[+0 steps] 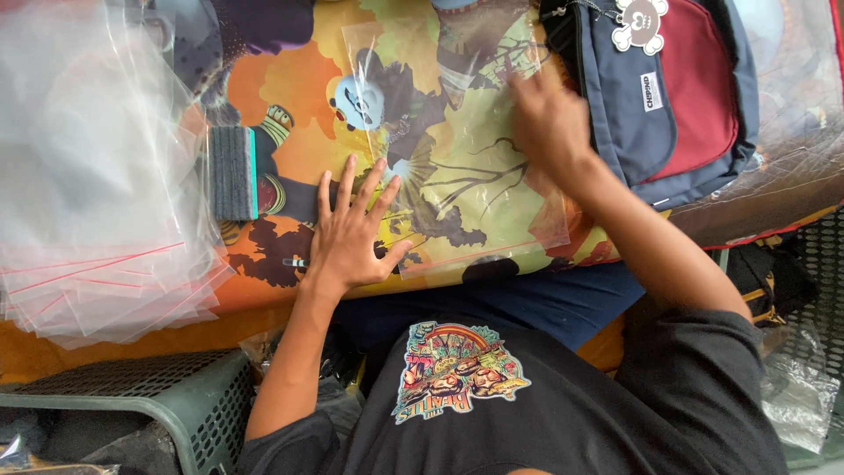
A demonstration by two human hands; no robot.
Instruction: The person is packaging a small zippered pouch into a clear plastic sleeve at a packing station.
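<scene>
The left hand point(352, 233) lies flat with fingers spread on the clear plastic zip bag point(457, 149). The right hand point(549, 119), open and blurred, presses the bag near the grey-and-red backpack point(677, 88).

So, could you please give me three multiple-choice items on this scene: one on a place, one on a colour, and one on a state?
1. Where does the stack of clear bags lie?
A. at the picture's left, beside the left hand
B. on the backpack
C. in the green crate

2. What colours is the backpack?
A. yellow and black
B. blue-grey and dark red
C. all white

3. How is the left hand placed?
A. clenched in a fist
B. gripping the sponge
C. flat, fingers spread

Answers:
1 A: the stack sits at the left edge of the table.
2 B: blue-grey body with a dark red panel.
3 C: the palm lies flat beside the single clear bag, which the right hand touches.
</scene>
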